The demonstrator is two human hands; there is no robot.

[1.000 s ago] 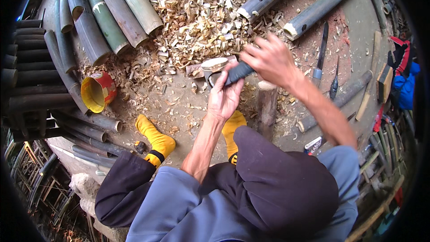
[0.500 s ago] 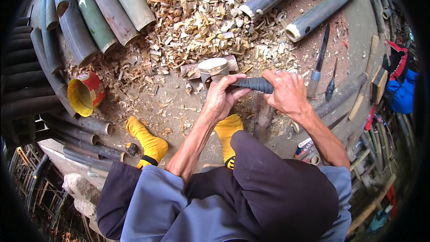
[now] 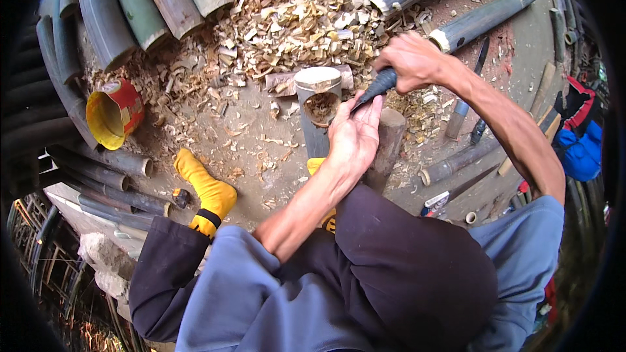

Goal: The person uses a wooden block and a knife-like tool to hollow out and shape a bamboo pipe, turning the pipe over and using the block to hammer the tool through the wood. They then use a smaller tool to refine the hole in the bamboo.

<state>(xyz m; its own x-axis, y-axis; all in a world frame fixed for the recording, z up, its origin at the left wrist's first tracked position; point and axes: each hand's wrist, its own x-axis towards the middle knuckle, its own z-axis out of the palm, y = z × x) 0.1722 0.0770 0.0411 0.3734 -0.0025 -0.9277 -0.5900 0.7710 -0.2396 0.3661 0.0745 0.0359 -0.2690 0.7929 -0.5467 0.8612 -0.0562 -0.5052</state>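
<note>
Bamboo is what the person works on: a short bamboo piece (image 3: 317, 101) stands on the dirt ground (image 3: 254, 150) between the yellow boots (image 3: 207, 190), with a round hole in its side. The right hand (image 3: 412, 62) has a tight grip on the dark handle of a tool (image 3: 373, 90), and the tool's tip points at the hole. Half a second ago both hands sat close together on the handle. Now the right hand has moved up and away to the right. The left hand (image 3: 355, 133) has opened; its fingers are flat and its grip is wide, just beside the tool and the bamboo piece. Pale wood chips (image 3: 293, 13) lie behind, and a yellow and red can (image 3: 114, 112) lies far left.
</note>
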